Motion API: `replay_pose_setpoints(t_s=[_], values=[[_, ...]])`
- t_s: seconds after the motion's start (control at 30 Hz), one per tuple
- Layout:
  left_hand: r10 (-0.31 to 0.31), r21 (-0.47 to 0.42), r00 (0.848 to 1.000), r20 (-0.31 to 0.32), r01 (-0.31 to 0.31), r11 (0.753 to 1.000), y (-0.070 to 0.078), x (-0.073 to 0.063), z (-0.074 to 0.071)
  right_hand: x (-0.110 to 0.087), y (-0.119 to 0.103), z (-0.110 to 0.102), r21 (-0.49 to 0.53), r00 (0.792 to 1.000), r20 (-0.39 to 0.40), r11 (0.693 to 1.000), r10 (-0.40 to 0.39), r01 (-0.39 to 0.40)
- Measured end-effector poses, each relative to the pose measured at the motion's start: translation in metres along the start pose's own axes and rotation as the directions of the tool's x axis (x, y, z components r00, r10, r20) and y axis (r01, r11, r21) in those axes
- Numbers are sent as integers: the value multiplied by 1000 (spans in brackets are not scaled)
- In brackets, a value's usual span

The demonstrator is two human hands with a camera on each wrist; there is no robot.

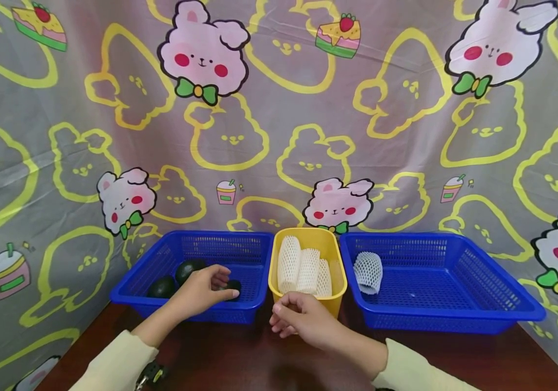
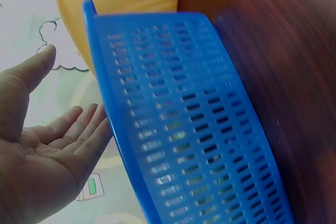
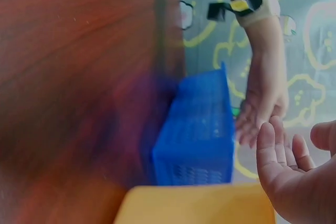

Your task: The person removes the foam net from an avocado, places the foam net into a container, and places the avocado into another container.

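My left hand (image 1: 205, 288) is over the left blue basket (image 1: 254, 312), thumb spread from slightly bent fingers. Dark green avocados lie below it: one at the left (image 1: 162, 287), another behind the hand (image 1: 190, 270), and part of a third (image 1: 233, 286) by the thumb. The left wrist view shows nothing in that hand. In front of the yellow bin (image 1: 340, 285) hovers my right hand (image 1: 305, 317), fingers loosely bent around nothing. White foam net sleeves (image 1: 289, 263) stand in the bin. Another foam net sleeve (image 1: 368, 272) lies in the right blue basket (image 1: 455, 320); its contents cannot be made out.
The baskets and bin stand side by side on a dark brown wooden table (image 1: 240, 358). Behind them hangs a grey curtain (image 1: 269, 179) with cartoon rabbits. A dark wrist device (image 1: 152, 373) sits at the left sleeve.
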State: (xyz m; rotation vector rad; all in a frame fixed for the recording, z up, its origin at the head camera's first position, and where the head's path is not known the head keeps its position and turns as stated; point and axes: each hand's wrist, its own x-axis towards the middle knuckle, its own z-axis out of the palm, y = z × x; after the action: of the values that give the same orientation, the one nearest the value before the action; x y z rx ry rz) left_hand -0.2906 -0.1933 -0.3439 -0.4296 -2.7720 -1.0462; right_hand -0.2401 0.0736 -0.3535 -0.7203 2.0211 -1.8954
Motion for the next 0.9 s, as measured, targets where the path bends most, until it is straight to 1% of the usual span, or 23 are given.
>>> replay_pose_setpoints(t_s=[0.17, 0.27, 0.4, 0.5, 0.63, 0.73, 0.9], values=[[52, -96, 998, 38, -48, 994, 8, -6, 5, -4, -15, -18, -33, 1000, -23, 999, 20, -20], [75, -128, 994, 74, -65, 990, 13, -9, 10, -6, -23, -30, -68, 999, -42, 997, 17, -20], [91, -135, 993, 71, -81, 988, 23, -12, 15, -9, -35, -44, -105, 997, -82, 994, 12, -21], [126, -155, 990, 69, -115, 981, 31, -13, 18, -10, -43, -57, -131, 993, -117, 991, 7, -23], [181, -216, 976, 117, -153, 964, 41, -14, 23, -11, -51, -74, -170, 986, -166, 984, 21, -49], [205, -270, 966, 159, -158, 950, 50, -15, 30, -12, -56, -85, -187, 977, -208, 979, 42, -81], [237, -372, 946, 219, -144, 917, 67, -17, 44, -10, -61, -108, -221, 968, -246, 970, 42, -98]])
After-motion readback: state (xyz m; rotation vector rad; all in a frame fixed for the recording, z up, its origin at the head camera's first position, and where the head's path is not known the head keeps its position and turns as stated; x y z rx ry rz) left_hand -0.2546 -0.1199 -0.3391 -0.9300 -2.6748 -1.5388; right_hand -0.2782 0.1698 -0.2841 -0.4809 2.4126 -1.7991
